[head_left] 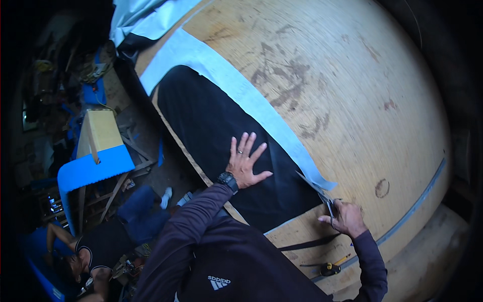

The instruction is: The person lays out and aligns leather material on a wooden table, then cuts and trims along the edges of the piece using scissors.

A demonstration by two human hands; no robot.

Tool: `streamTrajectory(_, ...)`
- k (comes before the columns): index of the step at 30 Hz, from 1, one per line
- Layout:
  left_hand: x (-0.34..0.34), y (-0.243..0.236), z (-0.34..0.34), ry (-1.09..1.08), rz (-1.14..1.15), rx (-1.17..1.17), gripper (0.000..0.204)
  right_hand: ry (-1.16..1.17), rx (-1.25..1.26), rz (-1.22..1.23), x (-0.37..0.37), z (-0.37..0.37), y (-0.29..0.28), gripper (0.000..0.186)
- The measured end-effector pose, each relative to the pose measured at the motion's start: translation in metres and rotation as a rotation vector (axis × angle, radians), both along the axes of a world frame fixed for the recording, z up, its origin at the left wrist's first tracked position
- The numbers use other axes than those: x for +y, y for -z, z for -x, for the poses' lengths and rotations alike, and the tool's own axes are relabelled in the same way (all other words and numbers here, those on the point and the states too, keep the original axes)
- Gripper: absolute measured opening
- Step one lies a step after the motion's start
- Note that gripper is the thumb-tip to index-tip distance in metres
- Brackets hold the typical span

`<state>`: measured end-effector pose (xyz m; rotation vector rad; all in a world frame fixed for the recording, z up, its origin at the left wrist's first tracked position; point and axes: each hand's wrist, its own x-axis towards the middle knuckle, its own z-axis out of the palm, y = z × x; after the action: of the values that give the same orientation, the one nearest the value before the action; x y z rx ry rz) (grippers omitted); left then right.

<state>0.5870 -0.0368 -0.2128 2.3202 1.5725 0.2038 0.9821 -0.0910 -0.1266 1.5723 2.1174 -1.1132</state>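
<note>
A dark sheet of black material (211,110) lies flat along the near edge of a wooden table (352,100). Its curved far side is bordered by a pale blue-white strip (236,83), whose lower end curls up slightly. Pressed flat on the black sheet is my left hand (245,166), fingers spread, with a ring and a wristwatch. My right hand (348,218) grips scissors (327,200) by the handles. Their blades point up and left, over the corner where the sheet meets the strip's end. Whether the blades are cutting through material is not clear.
A yellow-and-black tape measure (330,269) and a black strap (308,245) lie near my right forearm. Pale folded sheeting (146,22) sits at the table's far left. Left of the table are a blue-covered wooden frame (95,166) and a person (105,244).
</note>
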Motion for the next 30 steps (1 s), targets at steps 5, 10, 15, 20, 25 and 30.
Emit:
streamTrajectory(5,0.002,0.004,-0.003,0.019,-0.019,-0.009,0.093,0.082,-0.013,0.014,-0.017,-0.010,0.012,0.062)
streamTrajectory(10,0.000,0.004,0.001,0.021,-0.048,-0.003,0.096,0.044,0.034,0.064,-0.005,-0.005,0.009,0.066)
streamTrajectory(15,-0.001,0.008,-0.003,0.032,-0.043,-0.004,0.098,0.005,0.016,-0.001,0.006,0.006,0.007,0.076)
streamTrajectory(20,-0.002,0.009,-0.001,0.024,-0.031,0.006,0.099,-0.008,0.043,-0.025,0.017,0.017,0.009,0.069)
streamTrajectory(25,-0.001,0.009,-0.001,0.022,-0.022,-0.012,0.098,-0.029,0.014,-0.016,0.013,0.012,0.018,0.064)
streamTrajectory(30,-0.001,0.009,0.001,0.016,-0.017,-0.015,0.099,-0.005,0.029,0.057,0.026,0.029,0.007,0.064)
